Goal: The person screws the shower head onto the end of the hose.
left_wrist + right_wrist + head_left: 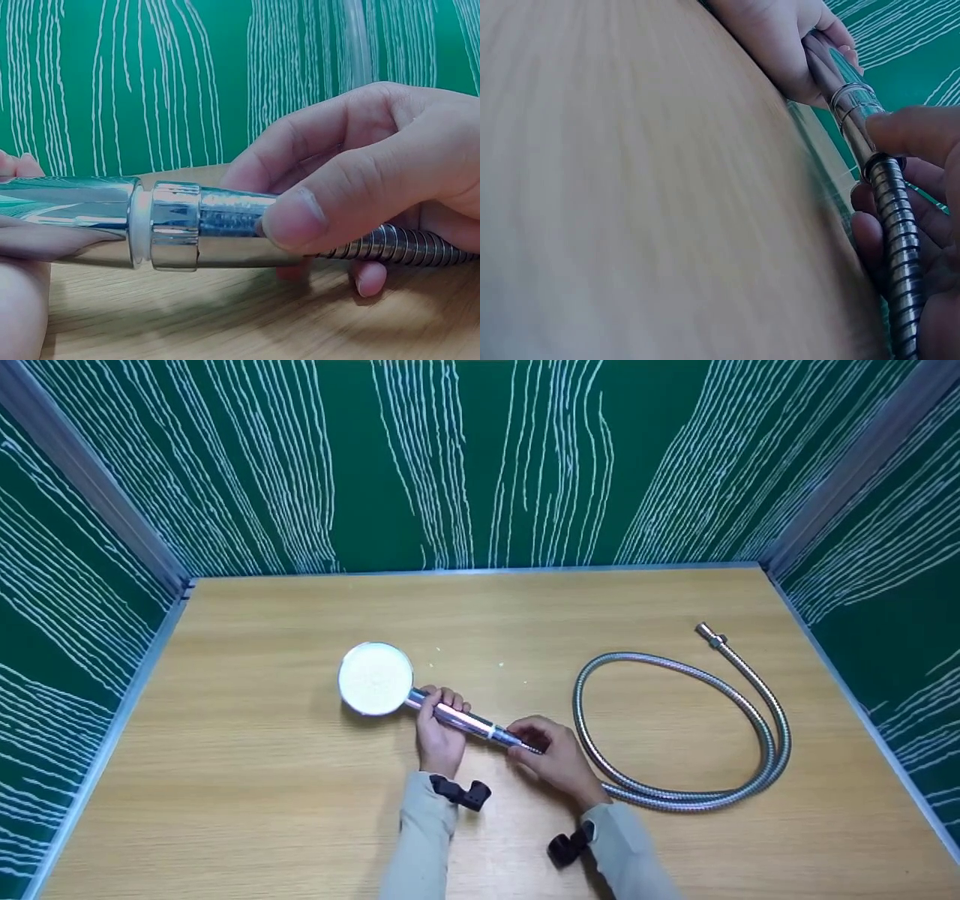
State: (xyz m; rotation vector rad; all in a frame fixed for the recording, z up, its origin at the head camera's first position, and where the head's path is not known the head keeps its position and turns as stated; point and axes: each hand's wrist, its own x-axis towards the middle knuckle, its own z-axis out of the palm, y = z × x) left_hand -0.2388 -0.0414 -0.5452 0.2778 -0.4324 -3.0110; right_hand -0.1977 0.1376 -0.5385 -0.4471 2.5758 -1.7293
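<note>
A hand shower head point(375, 679) has a round white face turned up and a chrome handle point(67, 217) slanting down to the right. My left hand point(441, 735) grips the handle just below the head. At the handle's lower end sits a tapered chrome hose nut point(232, 225), with a whitish ring point(140, 229) showing between the two. Thumb and fingers of my right hand point(553, 757) pinch this nut. From it runs the ribbed metal shower hose point(900, 247), passing under my right palm. How far the nut is threaded on, I cannot tell.
The rest of the hose point(675, 802) lies in a loop on the wooden table point(225, 810) at the right. Its other end fitting point(711, 635) points to the back. Small white specks point(501, 664) lie behind my hands. Green walls point(480, 472) with white lines enclose the back and sides.
</note>
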